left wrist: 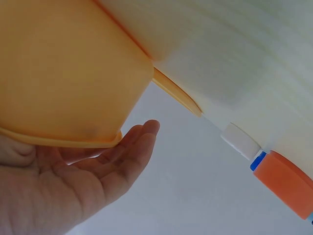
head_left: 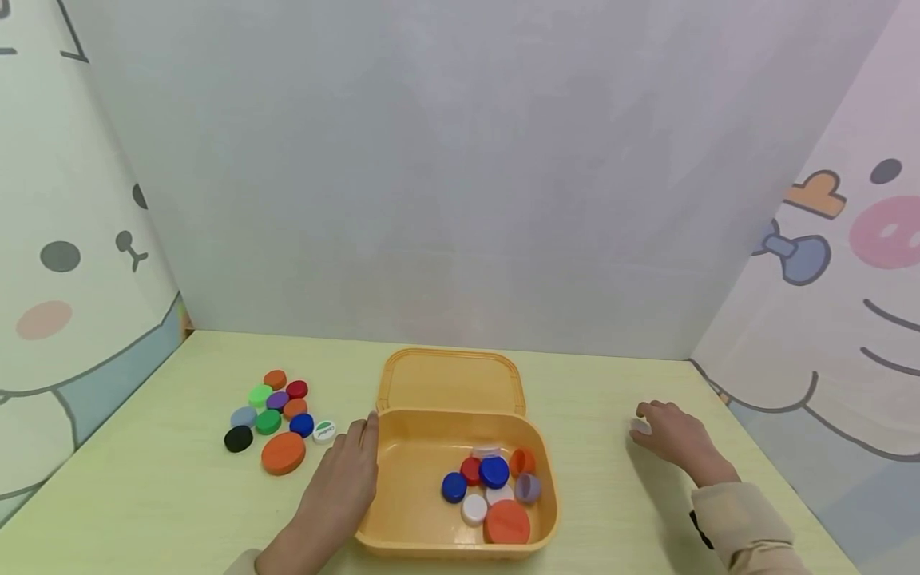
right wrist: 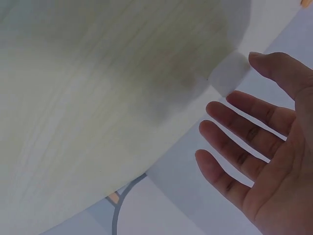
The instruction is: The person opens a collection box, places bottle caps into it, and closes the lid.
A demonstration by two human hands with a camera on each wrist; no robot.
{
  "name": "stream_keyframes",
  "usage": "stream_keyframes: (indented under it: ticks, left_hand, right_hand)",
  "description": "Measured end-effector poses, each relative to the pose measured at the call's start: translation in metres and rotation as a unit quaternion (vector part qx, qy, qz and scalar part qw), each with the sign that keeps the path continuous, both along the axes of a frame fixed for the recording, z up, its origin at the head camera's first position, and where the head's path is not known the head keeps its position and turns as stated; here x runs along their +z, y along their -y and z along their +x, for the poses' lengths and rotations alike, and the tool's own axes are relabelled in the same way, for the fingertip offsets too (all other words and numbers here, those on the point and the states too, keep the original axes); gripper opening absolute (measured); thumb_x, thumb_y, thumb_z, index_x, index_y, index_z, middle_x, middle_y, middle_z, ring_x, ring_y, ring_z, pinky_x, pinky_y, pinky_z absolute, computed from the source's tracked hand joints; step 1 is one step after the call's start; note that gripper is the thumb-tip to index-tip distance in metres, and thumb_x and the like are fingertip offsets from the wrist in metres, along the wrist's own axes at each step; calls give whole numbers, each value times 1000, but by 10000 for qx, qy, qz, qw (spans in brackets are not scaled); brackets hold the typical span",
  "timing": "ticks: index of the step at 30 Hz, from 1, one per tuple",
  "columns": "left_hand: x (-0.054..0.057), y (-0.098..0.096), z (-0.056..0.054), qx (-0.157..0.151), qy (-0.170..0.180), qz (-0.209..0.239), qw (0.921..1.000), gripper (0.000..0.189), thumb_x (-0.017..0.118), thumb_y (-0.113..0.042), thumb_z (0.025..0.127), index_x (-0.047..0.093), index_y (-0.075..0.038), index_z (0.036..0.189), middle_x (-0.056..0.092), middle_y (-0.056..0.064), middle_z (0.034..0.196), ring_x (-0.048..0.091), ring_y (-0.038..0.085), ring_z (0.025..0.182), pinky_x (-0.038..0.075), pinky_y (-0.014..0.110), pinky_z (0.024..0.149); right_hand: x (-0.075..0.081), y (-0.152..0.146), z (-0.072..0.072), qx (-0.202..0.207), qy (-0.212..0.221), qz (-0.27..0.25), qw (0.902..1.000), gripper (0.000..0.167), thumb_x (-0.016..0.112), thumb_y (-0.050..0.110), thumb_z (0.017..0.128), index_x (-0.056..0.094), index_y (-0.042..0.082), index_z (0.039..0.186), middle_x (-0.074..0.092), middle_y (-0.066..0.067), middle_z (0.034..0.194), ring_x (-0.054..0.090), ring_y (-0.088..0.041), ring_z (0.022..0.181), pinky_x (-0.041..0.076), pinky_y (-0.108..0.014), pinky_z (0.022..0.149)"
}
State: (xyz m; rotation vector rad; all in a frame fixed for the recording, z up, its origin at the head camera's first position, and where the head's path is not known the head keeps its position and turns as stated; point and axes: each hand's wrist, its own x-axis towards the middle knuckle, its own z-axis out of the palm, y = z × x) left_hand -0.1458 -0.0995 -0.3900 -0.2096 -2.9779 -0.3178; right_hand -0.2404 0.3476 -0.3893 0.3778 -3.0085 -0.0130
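Note:
My left hand [head_left: 339,485] rests along the left rim of a yellow plastic box [head_left: 410,551], its fingers relaxed against the outside. In the left wrist view the palm [left wrist: 73,196] lies by the box rim. Inside the box are several bottle caps, among them a large orange cap [head_left: 507,523], a blue cap [head_left: 493,472], a red cap [head_left: 470,469] and a white cap [head_left: 474,509]. Out to the right, my right hand [head_left: 679,438] pinches a small white cap [head_left: 642,426] between thumb and index finger; the other fingers spread apart in the right wrist view.
A yellow lid [head_left: 451,379] lies flat behind the box. Left of the box sit several loose caps, including a black cap [head_left: 239,438], a large orange cap [head_left: 283,454] and a white cap with green print [head_left: 324,432]. A grey backdrop [head_left: 446,176] stands behind the table.

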Motion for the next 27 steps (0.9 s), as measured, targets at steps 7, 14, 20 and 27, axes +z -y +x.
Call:
stream_keyframes:
  ticks: [7, 14, 20, 27]
  left_hand:
    - [-1, -1, -1, 0, -95, -28, 10000, 60, 62, -12, 85, 34, 2, 137, 47, 18, 125, 52, 25, 94, 51, 39, 85]
    - [1, -1, -1, 41, 38, 17, 10000, 62, 63, -12, 85, 33, 2, 137, 47, 17, 126, 52, 26, 95, 51, 39, 85]
    - [0, -1, -1, 38, -63, 36, 10000, 61, 63, -11, 85, 34, 2, 137, 48, 18, 125, 53, 27, 96, 51, 40, 86]
    - [0, 0, -1, 4, -107, 27, 9999, 60, 63, -11, 84, 35, 3, 136, 48, 18, 124, 53, 27, 96, 51, 40, 85]
  right_hand:
    - [-3, -6, -1, -110, 190, 32, 9998, 27, 69, 23, 76, 60, 4, 94, 59, -5, 82, 53, -21, 72, 41, -36, 51]
    - [-5, -9, -1, -222, 400, -155, 9988, 26, 67, 23, 78, 60, 4, 94, 58, -1, 79, 51, -15, 69, 40, -32, 51]
    - [-5, -8, -1, -214, 392, -215, 9988, 25, 67, 23, 78, 59, 5, 93, 58, -1, 80, 51, -14, 70, 40, -33, 52]
    - [-1, 1, 3, -28, 117, -139, 9998, 28, 68, 23, 77, 60, 4, 95, 60, -4, 84, 55, -23, 74, 45, -38, 54]
